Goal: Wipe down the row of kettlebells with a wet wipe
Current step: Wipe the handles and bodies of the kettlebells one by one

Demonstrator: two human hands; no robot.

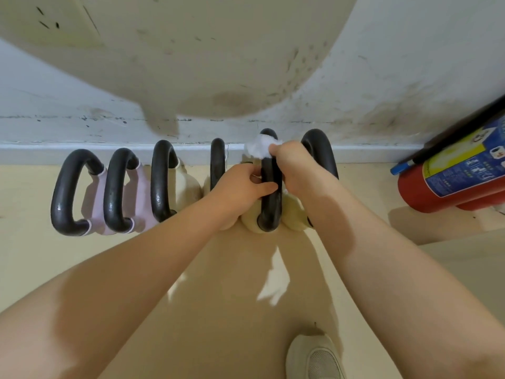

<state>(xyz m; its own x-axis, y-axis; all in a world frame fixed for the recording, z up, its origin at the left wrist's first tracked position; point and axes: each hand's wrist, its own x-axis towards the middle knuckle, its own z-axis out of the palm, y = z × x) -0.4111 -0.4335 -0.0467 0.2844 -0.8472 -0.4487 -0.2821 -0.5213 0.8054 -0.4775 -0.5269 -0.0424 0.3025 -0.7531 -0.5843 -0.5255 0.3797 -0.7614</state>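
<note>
1. The crumpled white wet wipe [261,149] sits against the far top of a black loop handle [270,181], fifth in a row of six kettlebells along the pale skirting board [82,153].
2. The right hand [296,165] reaches forward with its grip pinched shut on the wipe.
3. The left hand [241,184] has its grip wrapped around the same handle's middle.
4. That handle's long axis runs from the viewer toward the wall [382,77]; its cream body [250,222] stands on the beige floor [218,310].
5. A red fire extinguisher [451,176] leans at right; its blue label is unreadable.
</note>
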